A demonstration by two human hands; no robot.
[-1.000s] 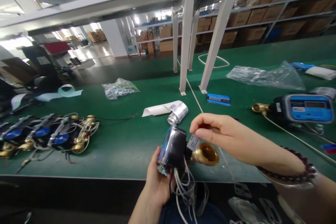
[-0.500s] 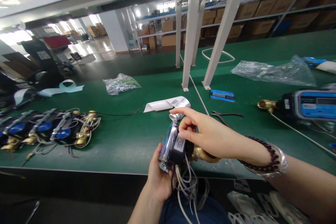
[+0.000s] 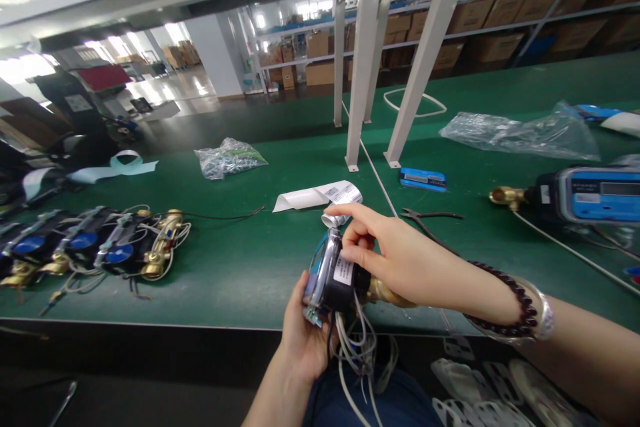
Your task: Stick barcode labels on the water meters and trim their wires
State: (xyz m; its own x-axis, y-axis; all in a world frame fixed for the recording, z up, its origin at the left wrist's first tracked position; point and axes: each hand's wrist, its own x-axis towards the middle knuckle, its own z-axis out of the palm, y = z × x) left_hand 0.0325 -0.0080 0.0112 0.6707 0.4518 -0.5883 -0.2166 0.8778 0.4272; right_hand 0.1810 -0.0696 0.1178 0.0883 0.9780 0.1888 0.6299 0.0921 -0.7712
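Observation:
A meter (image 3: 336,288) with a black body, clear cover and brass pipe end is held tilted on its side above the bench's front edge. My left hand (image 3: 307,340) wraps its lower side from below, closed on it. Against its upper side rests my right hand (image 3: 373,240), fingers curled. Its thumb touches the edge of a white label (image 3: 343,271) on the black body, and the index finger reaches to the silvery lid (image 3: 334,219) at the top. White cables (image 3: 350,353) hang from the meter. My right palm partly hides the brass pipe.
Several meters (image 3: 85,243) lie in a row at left; another meter (image 3: 595,197) lies at right. A label strip (image 3: 310,197), pliers (image 3: 433,215), a blue faceplate (image 3: 423,179) and plastic bags (image 3: 230,159) are on the green bench (image 3: 225,300). Metal posts (image 3: 363,67) stand behind.
The view has shifted very slightly. Both hands keep their hold on the meter, and the right thumb stays at the label with almost no movement.

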